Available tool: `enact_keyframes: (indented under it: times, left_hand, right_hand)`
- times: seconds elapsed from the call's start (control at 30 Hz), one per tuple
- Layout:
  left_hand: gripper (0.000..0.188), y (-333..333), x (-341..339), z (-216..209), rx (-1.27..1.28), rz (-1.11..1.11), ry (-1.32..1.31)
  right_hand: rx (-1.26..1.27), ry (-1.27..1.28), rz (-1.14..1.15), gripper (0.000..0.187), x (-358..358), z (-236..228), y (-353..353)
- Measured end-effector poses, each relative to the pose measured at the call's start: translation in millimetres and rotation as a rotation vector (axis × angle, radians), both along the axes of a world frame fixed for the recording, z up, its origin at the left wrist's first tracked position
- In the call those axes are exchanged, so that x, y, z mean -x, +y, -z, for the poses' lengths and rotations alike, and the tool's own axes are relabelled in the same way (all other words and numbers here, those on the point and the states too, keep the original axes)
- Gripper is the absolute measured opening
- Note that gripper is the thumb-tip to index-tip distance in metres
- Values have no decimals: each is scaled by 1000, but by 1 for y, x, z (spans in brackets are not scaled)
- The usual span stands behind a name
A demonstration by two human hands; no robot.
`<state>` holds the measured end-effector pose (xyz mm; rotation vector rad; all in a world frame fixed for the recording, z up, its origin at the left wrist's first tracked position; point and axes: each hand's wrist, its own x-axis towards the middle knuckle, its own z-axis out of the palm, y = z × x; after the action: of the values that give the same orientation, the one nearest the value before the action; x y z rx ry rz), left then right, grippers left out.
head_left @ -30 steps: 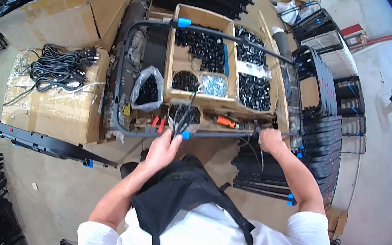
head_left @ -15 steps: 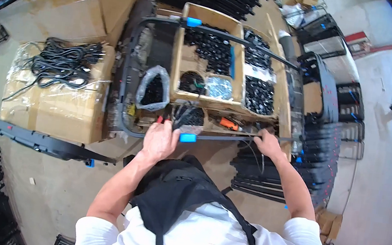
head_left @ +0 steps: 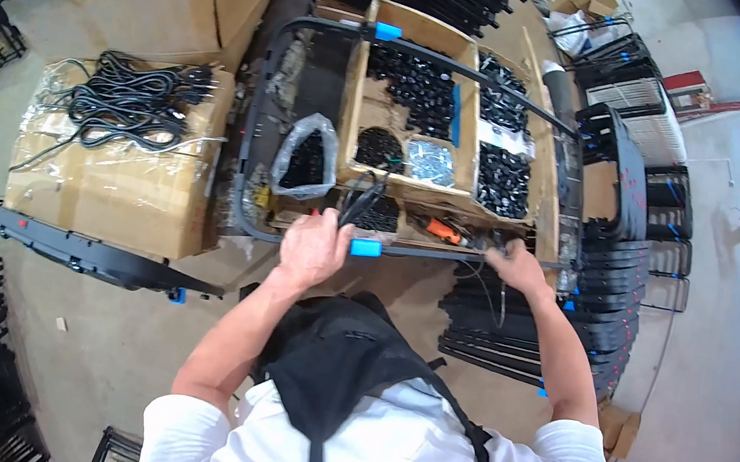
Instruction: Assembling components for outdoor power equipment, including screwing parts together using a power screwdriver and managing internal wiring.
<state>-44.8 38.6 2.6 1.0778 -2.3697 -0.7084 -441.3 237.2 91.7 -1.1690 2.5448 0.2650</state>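
My left hand [head_left: 313, 248] is closed at the near rim of a black rectangular frame [head_left: 423, 254]. Several thin black strips or cords [head_left: 361, 200] stick up from its fingers; their exact kind does not show. Beside that hand, a blue clip [head_left: 366, 248] sits on the frame's near bar. My right hand [head_left: 519, 269] reaches over the near bar at the right, into a shallow compartment of tools. Its fingertips are blurred against dark items, so I cannot see what they hold. An orange-handled tool [head_left: 443, 231] lies just left of it. A thin wire loop [head_left: 499, 306] hangs below.
Beyond the bar stands a wooden divided box [head_left: 407, 180] of small black parts, with a plastic bag [head_left: 306, 158] of black pieces beside it. Coiled black power cords [head_left: 132, 103] lie on a carton [head_left: 110, 195] at the left. Stacked black frames [head_left: 597, 301] stand at the right.
The right hand has moved from the frame's near bar into the tool compartment. The black strips at the left hand are less fanned out. The whole view has shifted slightly.
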Motion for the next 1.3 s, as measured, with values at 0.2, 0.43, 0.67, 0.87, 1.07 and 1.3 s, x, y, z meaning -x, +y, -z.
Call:
enact_keyframes:
  times: [0.2,0.43,0.67,0.87,1.07,1.3]
  left_hand:
    - [29,-2,3,2,-16,30,90]
    - [29,1,7,-2,-11,29,71]
    - [30,1,5,2,-17,19,80]
    - [30,1,5,2,-43,26,62]
    - [30,1,4,1,-40,21,38]
    - [29,1,6,-1,17,-3,64]
  right_hand:
    - [-206,-249,248,41,-1,-11,-16]
    - [-135,-111,-40,38,8,-6,-7]
    - [33,66,-318,45,-9,-7,2]
    - [-48,174,-352,64,-11,-4,13]
    - [-225,317,-127,67,-25,-12,0]
    - [-56,368,-433,44,-23,-36,13]
